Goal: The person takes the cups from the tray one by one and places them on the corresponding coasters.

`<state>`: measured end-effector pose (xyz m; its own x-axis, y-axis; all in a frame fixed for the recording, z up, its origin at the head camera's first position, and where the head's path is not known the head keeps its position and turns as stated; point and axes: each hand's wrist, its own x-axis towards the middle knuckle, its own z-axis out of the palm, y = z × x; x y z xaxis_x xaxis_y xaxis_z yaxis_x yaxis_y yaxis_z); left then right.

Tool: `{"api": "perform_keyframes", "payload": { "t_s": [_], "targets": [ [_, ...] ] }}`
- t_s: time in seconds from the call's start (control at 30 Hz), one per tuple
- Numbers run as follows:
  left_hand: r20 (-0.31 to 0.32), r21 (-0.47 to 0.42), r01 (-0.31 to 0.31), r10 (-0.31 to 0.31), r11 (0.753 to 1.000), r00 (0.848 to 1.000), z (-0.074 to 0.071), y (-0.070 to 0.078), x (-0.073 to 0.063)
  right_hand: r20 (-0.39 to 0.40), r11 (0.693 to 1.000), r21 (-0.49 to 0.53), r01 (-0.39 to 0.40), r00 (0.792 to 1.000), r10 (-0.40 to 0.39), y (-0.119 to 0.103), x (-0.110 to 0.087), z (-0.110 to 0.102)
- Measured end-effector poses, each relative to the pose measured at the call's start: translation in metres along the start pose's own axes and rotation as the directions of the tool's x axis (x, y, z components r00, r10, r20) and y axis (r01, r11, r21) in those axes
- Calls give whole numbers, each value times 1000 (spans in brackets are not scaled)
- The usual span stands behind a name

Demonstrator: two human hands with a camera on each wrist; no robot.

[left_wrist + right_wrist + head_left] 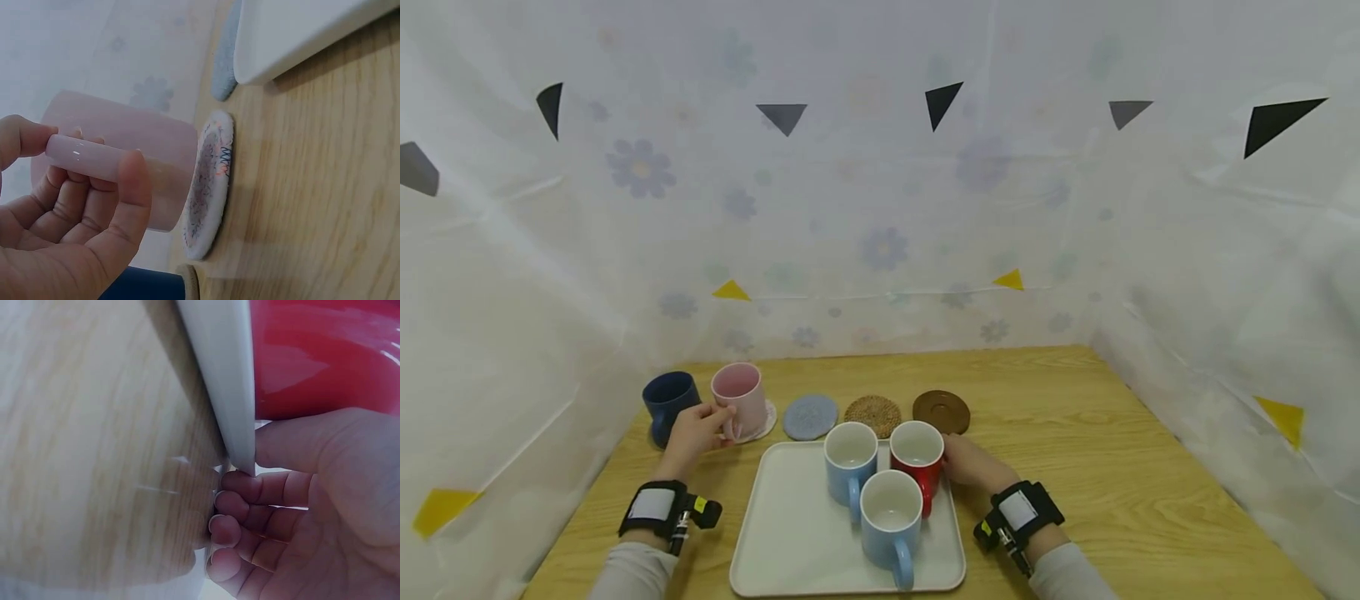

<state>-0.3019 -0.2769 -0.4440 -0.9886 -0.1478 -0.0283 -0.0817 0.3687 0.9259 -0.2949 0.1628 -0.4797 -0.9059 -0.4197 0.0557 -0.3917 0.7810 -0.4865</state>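
Note:
My left hand grips a pink mug by its handle, thumb and fingers curled round it. The mug's base is right at a round white speckled coaster, slightly tilted to it in the left wrist view. At the right far corner of a white tray, my right hand holds the tray's rim, with thumb inside and curled fingers outside. Close beside that thumb is a red mug. On the tray with it stand two light blue mugs, one behind and one in front.
A dark blue mug stands left of my left hand, on a coaster mostly hidden beneath it. Behind the tray lie a grey-blue coaster, a woven coaster and a brown wooden coaster. Pale patterned sheeting surrounds the wooden table.

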Motion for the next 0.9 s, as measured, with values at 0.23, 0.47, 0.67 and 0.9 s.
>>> {"api": "perform_keyframes", "payload": {
  "t_s": [0.23,0.47,0.67,0.9],
  "targets": [
    [-29,31,11,-10,999,1000,0,-10,2,10,1000,10,1,1000,-2,-3,-1,2],
    [74,23,4,-5,1000,997,-7,-11,5,6,1000,16,-21,1000,20,-2,2,2],
    [119,272,-58,26,960,993,-13,9,-6,-10,1000,-3,-5,1000,5,1,3,4],
    [190,333,-180,121,926,974,-7,43,-41,-13,1000,-1,2,1000,-2,5,3,4]
  ]
}}
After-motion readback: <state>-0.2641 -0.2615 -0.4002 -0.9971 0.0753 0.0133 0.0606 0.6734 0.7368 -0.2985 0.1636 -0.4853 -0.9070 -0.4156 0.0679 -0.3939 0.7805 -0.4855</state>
